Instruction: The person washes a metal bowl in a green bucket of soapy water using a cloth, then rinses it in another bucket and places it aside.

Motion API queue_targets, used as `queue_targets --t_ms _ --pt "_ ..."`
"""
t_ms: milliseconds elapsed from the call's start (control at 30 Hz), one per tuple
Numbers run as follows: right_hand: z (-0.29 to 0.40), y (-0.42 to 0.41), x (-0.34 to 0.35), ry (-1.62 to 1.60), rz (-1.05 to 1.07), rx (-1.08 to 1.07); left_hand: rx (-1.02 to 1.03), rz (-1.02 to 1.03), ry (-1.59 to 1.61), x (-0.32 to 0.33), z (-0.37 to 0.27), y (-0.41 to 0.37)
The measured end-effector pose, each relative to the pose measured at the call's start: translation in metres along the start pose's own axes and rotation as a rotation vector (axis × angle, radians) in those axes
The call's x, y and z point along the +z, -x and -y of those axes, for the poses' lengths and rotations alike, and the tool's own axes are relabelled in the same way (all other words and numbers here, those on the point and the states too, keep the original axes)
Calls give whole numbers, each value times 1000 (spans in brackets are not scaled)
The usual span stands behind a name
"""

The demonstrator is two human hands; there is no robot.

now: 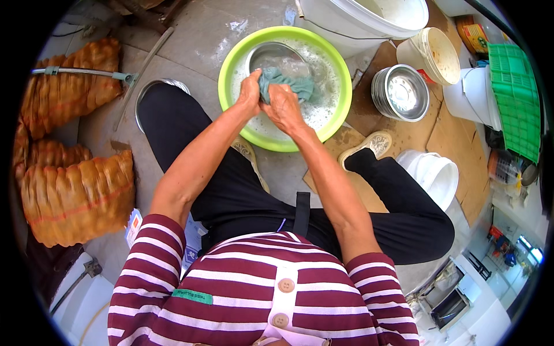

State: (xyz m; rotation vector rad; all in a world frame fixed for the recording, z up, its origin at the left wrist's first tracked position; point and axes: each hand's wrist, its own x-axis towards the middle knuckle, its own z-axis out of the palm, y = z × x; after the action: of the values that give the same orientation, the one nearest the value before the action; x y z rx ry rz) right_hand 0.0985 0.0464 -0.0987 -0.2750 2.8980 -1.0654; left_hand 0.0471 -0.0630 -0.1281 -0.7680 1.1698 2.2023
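Observation:
A lime-green plastic basin (pixel 227 101) of soapy water stands on the floor before me. Inside it, towards the far side, a round stainless steel bowl (pixel 277 49) lies partly in the suds. A wet grey-green cloth (pixel 288 82) is bunched over the bowl's near side. My left hand (pixel 249 93) is closed on the cloth's left end, right by the bowl's rim; most of its fingers are hidden. Just to the right, my right hand (pixel 283 108) grips the cloth from above with bent fingers.
Stacked steel bowls (pixel 400 93) stand on cardboard right of the basin, among white buckets (pixel 471 95) and a green plastic crate (pixel 515 99). A large white tub (pixel 346 30) is behind the basin. Full orange mesh sacks (pixel 78 194) and a metal-handled pole (pixel 145 78) lie left.

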Motion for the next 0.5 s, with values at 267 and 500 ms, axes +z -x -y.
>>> queue_targets --t_ms 267,500 --pt "-100 25 -51 243 75 -324 -386 105 -625 15 -47 11" --pt "-33 6 -66 -497 44 128 -317 192 -195 8 -53 0"
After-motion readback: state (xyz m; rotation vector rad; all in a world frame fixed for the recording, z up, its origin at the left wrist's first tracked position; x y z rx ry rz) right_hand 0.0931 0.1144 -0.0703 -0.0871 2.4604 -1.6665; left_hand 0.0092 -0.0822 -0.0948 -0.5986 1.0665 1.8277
